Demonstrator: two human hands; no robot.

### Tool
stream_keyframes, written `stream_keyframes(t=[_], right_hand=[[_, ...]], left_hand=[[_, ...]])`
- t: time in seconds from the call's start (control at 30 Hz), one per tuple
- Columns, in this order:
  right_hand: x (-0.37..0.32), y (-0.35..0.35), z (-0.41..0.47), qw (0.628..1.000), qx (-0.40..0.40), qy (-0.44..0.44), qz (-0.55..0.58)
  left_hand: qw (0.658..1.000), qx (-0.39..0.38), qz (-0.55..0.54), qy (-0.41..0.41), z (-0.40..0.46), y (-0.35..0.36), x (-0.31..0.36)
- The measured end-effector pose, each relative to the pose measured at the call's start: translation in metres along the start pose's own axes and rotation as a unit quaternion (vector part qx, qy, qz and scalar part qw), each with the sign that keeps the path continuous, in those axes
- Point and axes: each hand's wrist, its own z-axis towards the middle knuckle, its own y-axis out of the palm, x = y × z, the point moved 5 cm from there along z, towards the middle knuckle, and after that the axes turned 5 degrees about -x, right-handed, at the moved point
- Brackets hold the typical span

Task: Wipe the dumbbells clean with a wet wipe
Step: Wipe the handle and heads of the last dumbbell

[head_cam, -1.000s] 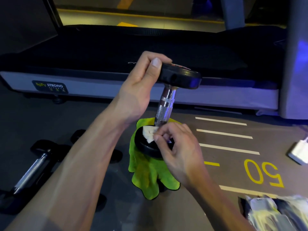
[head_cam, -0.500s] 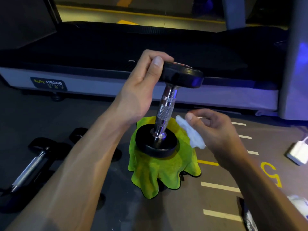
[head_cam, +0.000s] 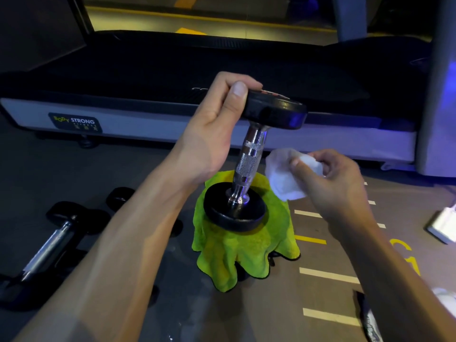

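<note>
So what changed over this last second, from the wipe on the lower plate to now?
The right hand lifted the wet wipe off the dumbbell's lower plate and drew it up and to the right, clear of the handle. Unchanged: the left hand grips the top plate, dumbbell upright on the green cloth.

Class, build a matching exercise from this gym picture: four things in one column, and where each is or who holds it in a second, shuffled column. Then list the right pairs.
Things
1. upright dumbbell
2. wet wipe
3. green cloth
4. second dumbbell

Places
A. lying on the floor at the left
B. pinched in the right hand
C. draped under the upright dumbbell
D. top plate gripped by the left hand

Pairs: 1-D, 2-B, 3-C, 4-A
</note>
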Motion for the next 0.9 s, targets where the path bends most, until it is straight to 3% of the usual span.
stream_keyframes(t=[0.07,0.2,0.23,0.3,0.37,0.43,0.5,0.6,0.7,0.77,0.9], right_hand=[[-0.004,0.011,0.000,1.000,-0.010,0.018,0.022],[-0.005,0.068,-0.016,0.968,-0.189,0.080,0.145],[-0.007,0.075,-0.020,0.945,-0.222,0.102,0.219],[-0.011,0.078,-0.024,0.856,-0.278,0.159,0.406],[-0.012,0.076,-0.020,0.777,-0.318,0.204,0.504],[-0.012,0.078,-0.012,0.760,-0.360,0.197,0.504],[-0.019,0.090,-0.006,0.779,-0.374,0.185,0.468],[-0.038,0.104,0.004,0.862,-0.364,0.135,0.324],[-0.041,0.113,0.008,0.874,-0.387,0.127,0.264],[-0.042,0.114,0.006,0.885,-0.341,0.140,0.285],[-0.034,0.114,-0.002,0.933,-0.163,0.162,0.276]], left_hand=[[1.000,0.001,0.000,-0.001,0.000,0.000,0.000],[1.000,-0.002,0.004,-0.001,0.000,0.000,0.001],[1.000,-0.002,0.004,-0.001,-0.001,0.000,0.001],[1.000,0.000,0.005,-0.001,-0.001,-0.001,0.001],[1.000,0.002,0.010,0.001,0.000,0.000,0.001],[1.000,0.000,0.016,0.007,0.001,0.001,0.002],[1.000,-0.008,0.015,0.014,0.001,0.004,0.002],[1.000,-0.017,-0.002,0.022,-0.002,0.004,-0.001],[0.999,-0.007,0.002,0.039,-0.002,-0.006,-0.006],[0.998,0.002,0.016,0.059,-0.002,-0.010,-0.007],[0.995,0.019,0.040,0.091,-0.004,-0.008,-0.005]])
